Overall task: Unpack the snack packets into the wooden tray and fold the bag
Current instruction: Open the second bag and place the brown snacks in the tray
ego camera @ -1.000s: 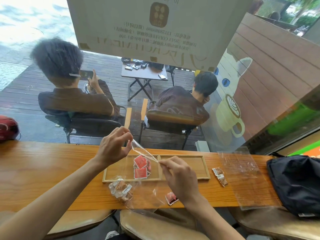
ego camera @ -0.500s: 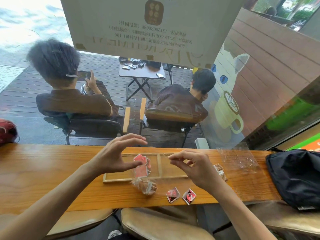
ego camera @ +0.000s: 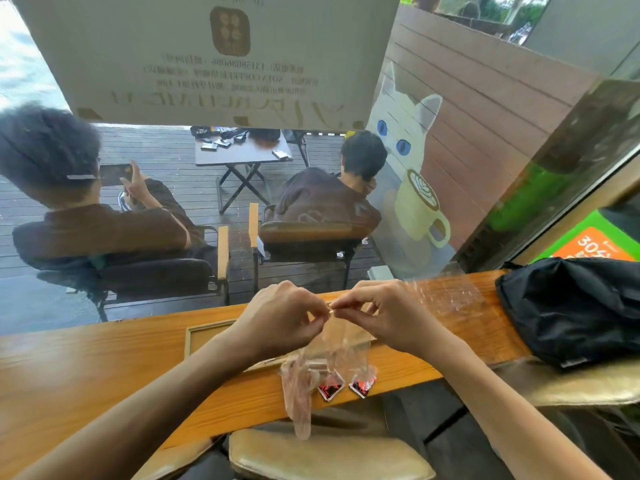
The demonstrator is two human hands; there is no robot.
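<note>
Left hand [ego camera: 280,320] and right hand [ego camera: 391,317] meeting at centre frame, fingertips pinching the top edge of a clear bag [ego camera: 311,368] hanging blurred over the counter [ego camera: 86,368] edge. Two red packets [ego camera: 346,386] low in the bag, hard to make out. Wooden tray [ego camera: 204,336] mostly hidden behind the hands, contents unseen. Another clear sheet [ego camera: 450,299] faint at right, beside a black bag [ego camera: 571,306].

Both forearms reach forward, converging at centre. Left hand [ego camera: 280,320] and right hand [ego camera: 388,315] raised, knuckles up. Fingers [ego camera: 341,306] pinched, tips nearly touching.
</note>
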